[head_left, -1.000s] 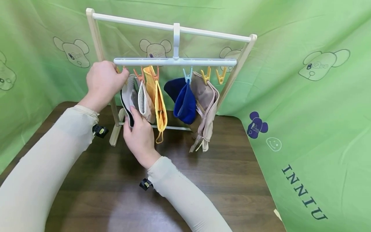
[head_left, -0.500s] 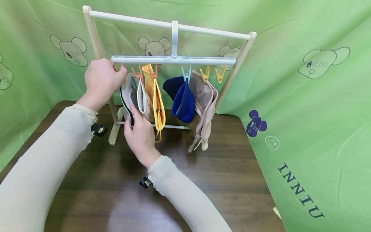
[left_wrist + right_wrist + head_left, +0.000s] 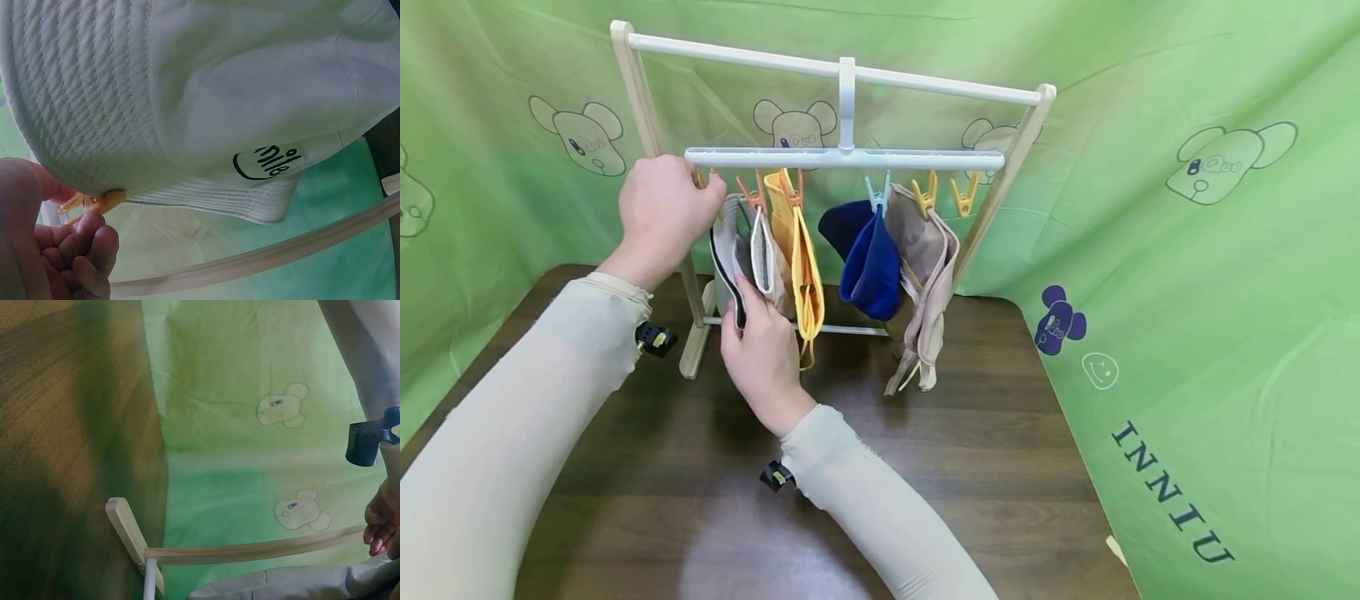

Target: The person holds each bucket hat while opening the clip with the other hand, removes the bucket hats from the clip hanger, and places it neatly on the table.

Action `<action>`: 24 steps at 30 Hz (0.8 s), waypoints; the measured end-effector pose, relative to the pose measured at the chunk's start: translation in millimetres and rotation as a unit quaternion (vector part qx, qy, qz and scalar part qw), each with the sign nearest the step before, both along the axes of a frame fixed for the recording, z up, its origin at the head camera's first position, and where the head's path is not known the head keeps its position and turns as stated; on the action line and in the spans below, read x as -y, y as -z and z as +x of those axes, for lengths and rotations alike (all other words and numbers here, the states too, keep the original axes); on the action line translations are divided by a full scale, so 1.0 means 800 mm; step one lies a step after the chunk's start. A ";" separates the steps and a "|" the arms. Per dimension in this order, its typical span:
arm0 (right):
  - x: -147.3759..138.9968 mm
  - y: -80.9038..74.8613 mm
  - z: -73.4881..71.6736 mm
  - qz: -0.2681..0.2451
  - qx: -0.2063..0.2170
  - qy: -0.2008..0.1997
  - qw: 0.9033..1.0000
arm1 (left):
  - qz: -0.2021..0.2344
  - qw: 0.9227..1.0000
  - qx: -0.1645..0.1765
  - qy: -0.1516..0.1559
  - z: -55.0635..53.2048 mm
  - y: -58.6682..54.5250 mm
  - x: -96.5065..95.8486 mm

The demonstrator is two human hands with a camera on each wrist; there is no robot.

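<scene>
A pale bucket hat [image 3: 724, 243] with a stitched brim and dark lettering hangs at the left end of the white clip hanger [image 3: 790, 157]. My left hand [image 3: 662, 208] pinches a yellow-orange clothespin [image 3: 112, 200] at the brim's edge. Lower down, my right hand [image 3: 765, 357] grips the hat's dark-lined lower edge between thumb and fingers; part of those fingers is hidden by the fabric. In the right wrist view, the left hand [image 3: 384, 515] shows at the right edge above the hat's pale cloth.
Beside the hat hang a beige-white cloth item [image 3: 763, 254], a yellow one [image 3: 807, 279], a blue one [image 3: 872, 275] and a mauve one [image 3: 925, 258], all clipped. A spare yellow clothespin [image 3: 964, 196] is at right. The wooden rack [image 3: 1026, 142] stands on the brown table [image 3: 880, 467].
Both hands keep their holds on the clothespin and the hat. The rack and hanging items sit slightly farther left in the head view.
</scene>
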State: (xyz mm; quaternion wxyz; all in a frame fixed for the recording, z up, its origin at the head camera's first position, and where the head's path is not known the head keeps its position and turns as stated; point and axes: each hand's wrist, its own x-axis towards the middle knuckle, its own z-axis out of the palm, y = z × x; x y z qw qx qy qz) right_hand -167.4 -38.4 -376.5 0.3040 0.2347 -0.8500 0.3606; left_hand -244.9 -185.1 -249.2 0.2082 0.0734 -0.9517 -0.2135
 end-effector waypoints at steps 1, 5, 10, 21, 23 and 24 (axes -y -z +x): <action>0.000 -0.001 0.001 0.000 0.001 0.000 1.000 | -0.001 1.000 -0.001 0.000 0.000 0.000 0.000; -0.001 -0.002 0.002 0.010 0.003 0.005 1.000 | -0.002 1.000 -0.002 0.001 0.001 -0.002 -0.001; -0.002 -0.004 0.004 0.015 0.004 0.005 1.000 | -0.003 1.000 -0.008 0.000 0.001 -0.002 -0.001; -0.005 -0.007 0.006 0.016 0.004 0.006 1.000 | -0.001 1.000 -0.007 0.000 -0.001 -0.005 -0.003; -0.005 -0.007 0.006 0.013 0.005 0.003 1.000 | -0.002 1.000 -0.010 0.001 -0.001 -0.006 -0.003; -0.006 -0.007 0.007 0.014 0.004 0.004 1.000 | -0.003 1.000 -0.012 0.001 -0.001 -0.007 -0.003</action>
